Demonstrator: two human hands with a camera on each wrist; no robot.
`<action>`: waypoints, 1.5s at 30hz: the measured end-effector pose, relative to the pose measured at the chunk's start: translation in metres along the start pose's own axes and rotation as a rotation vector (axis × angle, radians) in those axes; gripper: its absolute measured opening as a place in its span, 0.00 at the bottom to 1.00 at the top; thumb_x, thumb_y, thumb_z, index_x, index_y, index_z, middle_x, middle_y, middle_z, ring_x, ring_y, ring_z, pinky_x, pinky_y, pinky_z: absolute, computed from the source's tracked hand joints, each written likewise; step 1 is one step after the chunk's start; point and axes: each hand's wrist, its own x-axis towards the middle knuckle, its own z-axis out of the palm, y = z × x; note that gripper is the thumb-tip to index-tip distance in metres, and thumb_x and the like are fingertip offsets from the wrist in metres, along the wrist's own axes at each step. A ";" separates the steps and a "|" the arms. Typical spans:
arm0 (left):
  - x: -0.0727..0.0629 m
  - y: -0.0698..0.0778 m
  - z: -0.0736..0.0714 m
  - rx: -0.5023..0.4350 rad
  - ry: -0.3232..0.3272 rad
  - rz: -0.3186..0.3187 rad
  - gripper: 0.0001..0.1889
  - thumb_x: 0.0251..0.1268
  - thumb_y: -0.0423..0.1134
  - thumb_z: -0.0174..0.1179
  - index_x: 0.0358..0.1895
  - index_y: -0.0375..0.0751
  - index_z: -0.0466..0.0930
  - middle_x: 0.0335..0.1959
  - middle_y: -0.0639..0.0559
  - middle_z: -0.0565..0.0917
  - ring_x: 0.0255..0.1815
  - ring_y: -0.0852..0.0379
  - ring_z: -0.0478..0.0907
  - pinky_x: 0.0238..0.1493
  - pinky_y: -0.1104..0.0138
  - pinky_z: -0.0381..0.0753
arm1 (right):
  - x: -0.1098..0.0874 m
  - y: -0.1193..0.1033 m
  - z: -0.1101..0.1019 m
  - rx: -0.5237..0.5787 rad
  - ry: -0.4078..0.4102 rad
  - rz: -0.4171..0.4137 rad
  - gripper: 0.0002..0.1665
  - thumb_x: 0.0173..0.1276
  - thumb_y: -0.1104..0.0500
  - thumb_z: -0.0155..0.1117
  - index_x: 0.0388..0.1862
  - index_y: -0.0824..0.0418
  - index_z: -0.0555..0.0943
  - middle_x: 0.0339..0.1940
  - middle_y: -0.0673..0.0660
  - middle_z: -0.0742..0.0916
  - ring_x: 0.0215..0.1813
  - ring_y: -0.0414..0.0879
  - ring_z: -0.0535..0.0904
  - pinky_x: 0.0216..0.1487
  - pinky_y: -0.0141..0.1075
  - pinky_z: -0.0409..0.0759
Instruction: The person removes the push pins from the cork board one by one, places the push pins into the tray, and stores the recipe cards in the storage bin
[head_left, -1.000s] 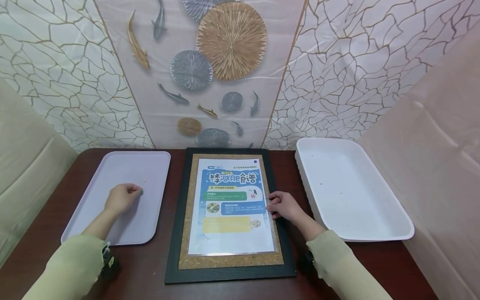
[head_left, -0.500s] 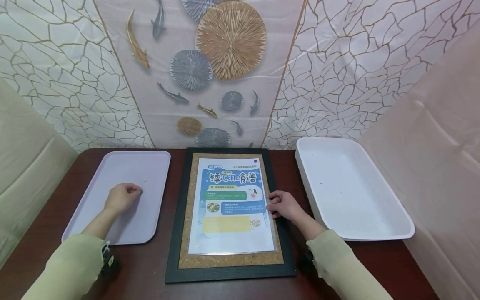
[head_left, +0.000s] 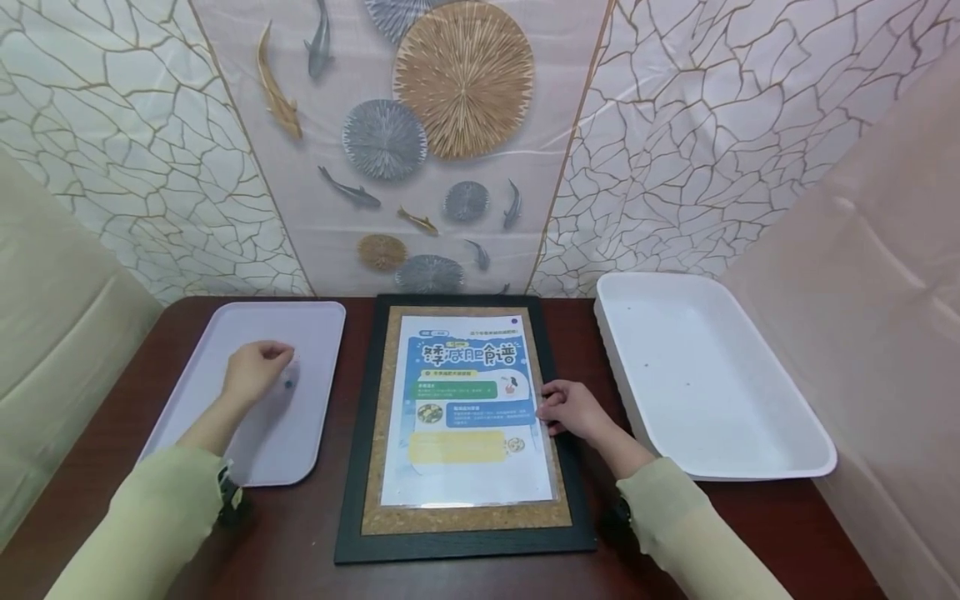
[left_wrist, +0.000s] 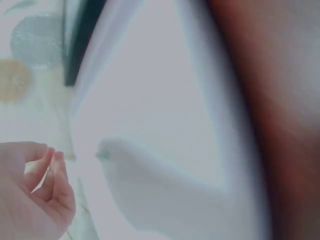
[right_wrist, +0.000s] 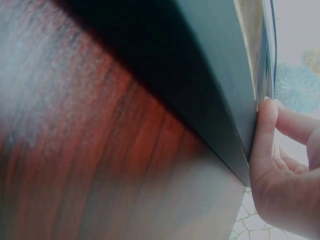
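Observation:
My left hand (head_left: 258, 367) is raised over the light tray (head_left: 225, 321), fingers curled and thumb and fingertips together; the left wrist view shows nothing between the fingertips (left_wrist: 59, 155). Below it on the tray lies a tiny green object (head_left: 288, 384), likely a pushpin, seen blurred as a green spot (left_wrist: 103, 153) in the left wrist view. My right hand (head_left: 576, 410) pinches the right edge of a laminated poster (head_left: 465, 483), its fingertips (right_wrist: 268, 106) close above the frame's side. The poster lies on a cork board (head_left: 465, 521) with a black frame, a small purple pin (head_left: 514, 321) at its upper right corner.
To the right stands a deep white plastic bin (head_left: 712, 375) with a few dark specks inside. Everything rests on a dark reddish wooden table (head_left: 300, 533). A patterned cloth wall (head_left: 675, 150) closes off the back.
My left hand has risen and moved away from the green object, which now lies on the tray uncovered. The right hand keeps its place at the poster's edge.

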 end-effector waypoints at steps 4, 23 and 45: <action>0.025 0.039 0.013 -0.081 0.019 0.060 0.15 0.64 0.38 0.55 0.45 0.29 0.81 0.38 0.34 0.84 0.33 0.53 0.78 0.36 0.68 0.72 | 0.001 0.003 -0.004 0.003 0.009 -0.001 0.23 0.63 0.69 0.60 0.57 0.72 0.70 0.33 0.62 0.82 0.29 0.44 0.79 0.30 0.35 0.82; 0.073 0.193 0.145 -0.231 -0.330 0.072 0.15 0.69 0.41 0.52 0.53 0.39 0.78 0.50 0.42 0.81 0.49 0.48 0.78 0.52 0.59 0.76 | 0.001 0.004 -0.002 0.025 0.011 -0.019 0.23 0.61 0.69 0.62 0.55 0.72 0.72 0.31 0.61 0.82 0.25 0.43 0.79 0.27 0.34 0.81; 0.074 0.233 0.212 -0.044 -0.408 0.102 0.13 0.67 0.41 0.53 0.49 0.41 0.79 0.47 0.46 0.82 0.50 0.49 0.78 0.57 0.57 0.72 | 0.001 0.006 -0.002 0.030 0.017 0.008 0.22 0.61 0.69 0.62 0.55 0.70 0.73 0.29 0.59 0.83 0.22 0.43 0.78 0.26 0.33 0.81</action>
